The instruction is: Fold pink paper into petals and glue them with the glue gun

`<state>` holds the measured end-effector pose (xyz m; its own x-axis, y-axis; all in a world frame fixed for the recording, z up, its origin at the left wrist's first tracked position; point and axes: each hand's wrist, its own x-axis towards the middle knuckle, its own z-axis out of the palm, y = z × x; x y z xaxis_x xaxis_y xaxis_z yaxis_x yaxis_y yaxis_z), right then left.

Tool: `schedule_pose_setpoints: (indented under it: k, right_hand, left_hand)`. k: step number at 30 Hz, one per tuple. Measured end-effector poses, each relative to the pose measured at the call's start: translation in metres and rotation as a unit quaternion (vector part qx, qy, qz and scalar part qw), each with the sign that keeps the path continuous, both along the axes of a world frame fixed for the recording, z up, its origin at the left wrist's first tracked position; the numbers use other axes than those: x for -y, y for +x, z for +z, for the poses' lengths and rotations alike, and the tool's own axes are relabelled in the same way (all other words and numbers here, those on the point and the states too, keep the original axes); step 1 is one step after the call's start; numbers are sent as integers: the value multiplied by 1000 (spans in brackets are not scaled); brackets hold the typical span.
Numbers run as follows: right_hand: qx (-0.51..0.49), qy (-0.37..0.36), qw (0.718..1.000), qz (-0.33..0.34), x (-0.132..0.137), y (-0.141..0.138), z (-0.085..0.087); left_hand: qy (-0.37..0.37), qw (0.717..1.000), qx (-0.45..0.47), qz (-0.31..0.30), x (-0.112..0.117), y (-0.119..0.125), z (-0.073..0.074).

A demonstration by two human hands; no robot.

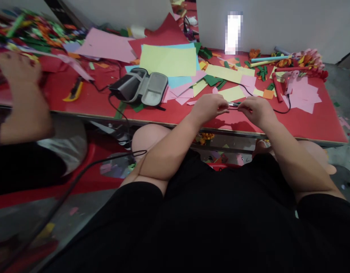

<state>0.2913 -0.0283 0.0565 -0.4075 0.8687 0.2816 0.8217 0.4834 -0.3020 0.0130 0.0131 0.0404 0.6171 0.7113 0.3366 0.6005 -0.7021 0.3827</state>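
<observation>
My left hand and my right hand are held close together just above the front part of the red table. Both are curled, pinching the two ends of a small thin stick-like piece between them; its exact kind is too small to make out. Pink paper sheets and a pink glue gun with a black cord lie to the right of my right hand. Yellow paper scraps lie just beyond my hands.
An open grey zip case with a black device sits left of centre. A large yellow sheet lies behind it. A yellow utility knife lies at left. Another person's hand rests on the far left. Paper flowers are piled at back right.
</observation>
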Motion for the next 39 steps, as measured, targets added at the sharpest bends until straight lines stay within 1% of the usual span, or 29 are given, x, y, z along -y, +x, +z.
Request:
schedule_pose_setpoints:
  k: [4, 6, 7, 10, 11, 12, 14, 15, 17, 19, 21, 24, 26, 28, 30, 32, 33, 35, 36, 39]
  right_hand:
    - [6, -9, 1000, -3, -2, 1, 4]
    - [5, -18, 1000, 7, -3, 1, 3]
    - [4, -26, 1000, 12, -3, 1, 1]
    - [3, -59, 998, 16, -3, 1, -9]
    - [2, -63, 998, 14, -3, 1, -13]
    - [0, -57, 998, 11, -3, 0, -16]
    - [-6, -20, 1000, 4, -3, -3, -22]
    - [-9, 2, 1000, -2, -3, -4, -24]
    - [-14, 28, 999, -11, -2, -7, -25]
    - [-17, 24, 999, -11, -1, -9, -26]
    - [-21, 14, 1000, -9, 0, -9, -27]
    - [-34, 2, 999, -11, 2, -7, -27]
    - [-58, -1, 998, -17, 2, -5, -28]
    - [-111, -7, 993, -34, -2, -4, -30]
    - [-197, -31, 978, -53, -9, -5, -35]
    - [-309, -71, 946, -63, -17, -8, -43]
    - [-364, -90, 925, -67, -21, -9, -47]
    - [-446, -109, 885, -76, -26, -11, -52]
    - [-469, -114, 873, -73, -27, -12, -52]
    - [-486, -138, 863, -30, -20, -14, -44]
  left_hand:
    - [2, 1000, -10, 7, 0, -1, 3]
    - [-12, 1000, -1, 9, -1, -3, 3]
    - [-31, 999, 4, 7, -2, -5, 2]
    - [-124, 992, 28, 10, -14, -16, -3]
    - [-146, 988, 40, 25, -19, -20, -5]
    - [-149, 986, 55, 55, -26, -23, -7]
    - [-117, 981, 72, 137, -38, -25, -12]
    - [-102, 978, 65, 172, -42, -23, -14]
    - [-106, 969, 24, 221, -47, -13, -20]
    - [-115, 962, -18, 246, -47, 0, -27]
    - [-111, 958, -36, 264, -48, 9, -31]
    - [-116, 954, -3, 277, -53, 8, -31]
    - [-117, 956, 48, 264, -56, 0, -26]
    - [-120, 963, 102, 220, -53, -7, -17]
    - [-150, 964, 182, 125, -42, -9, -9]
    - [-199, 952, 228, 31, -25, -7, -3]
    - [-221, 945, 240, 2, -16, -5, -1]
    - [-237, 936, 258, -25, -1, 0, 2]
    - [-241, 935, 260, -28, 5, 2, 3]
    - [-241, 939, 246, -24, 16, 6, 10]
